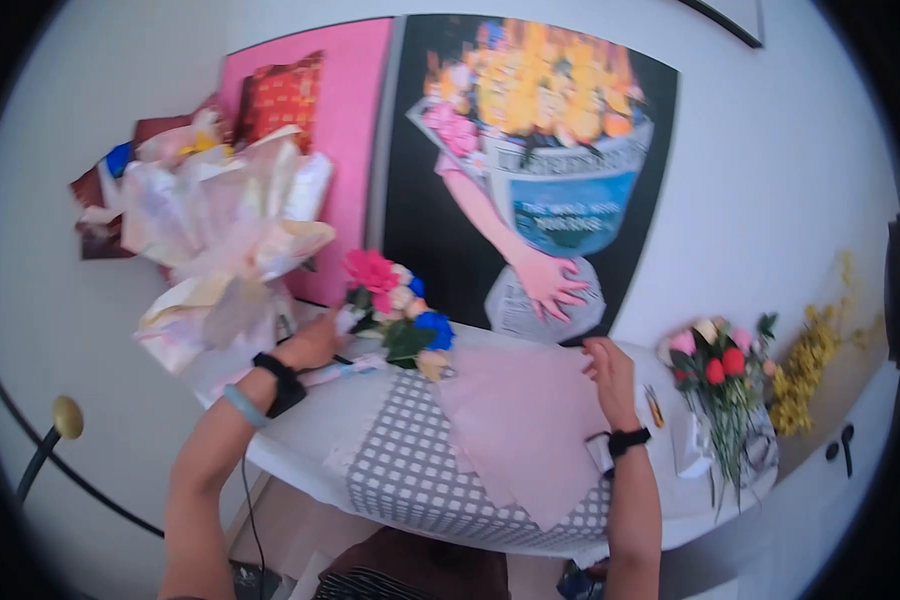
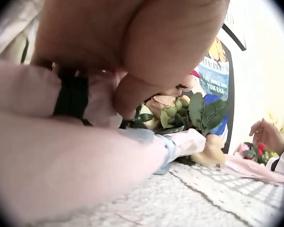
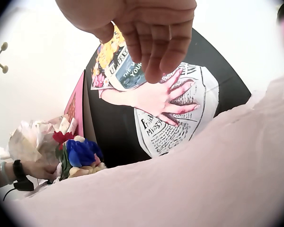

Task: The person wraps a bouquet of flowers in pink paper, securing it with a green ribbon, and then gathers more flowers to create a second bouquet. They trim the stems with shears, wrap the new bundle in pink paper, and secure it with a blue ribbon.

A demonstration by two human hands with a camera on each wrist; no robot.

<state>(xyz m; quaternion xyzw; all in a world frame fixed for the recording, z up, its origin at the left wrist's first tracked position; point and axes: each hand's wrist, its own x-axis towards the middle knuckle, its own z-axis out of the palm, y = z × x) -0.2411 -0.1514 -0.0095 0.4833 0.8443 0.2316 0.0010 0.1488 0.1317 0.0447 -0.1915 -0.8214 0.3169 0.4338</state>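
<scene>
At the table's left, my left hand (image 1: 312, 342) grips a small bouquet (image 1: 398, 298) by its pink-wrapped stem end. Pink, blue and cream flowers with green leaves make up the bouquet, which lies on its side. In the left wrist view the thumb and palm come down over pink wrapping (image 2: 98, 101) beside a dark green band (image 2: 72, 97); most fingertips are hidden. My right hand (image 1: 610, 375) hovers at the right edge of pale pink wrapping sheets (image 1: 530, 425), fingers loosely bent and holding nothing. Under the sheets lies grey-and-white checked paper (image 1: 400, 450).
A large bundle of pale iridescent wrapping (image 1: 235, 235) stands at the back left. More stemmed flowers (image 1: 725, 370), an orange-handled cutter (image 1: 654, 406) and a white box (image 1: 690, 445) lie at the right. Two pictures, one a black poster (image 1: 430, 200), lean on the wall behind.
</scene>
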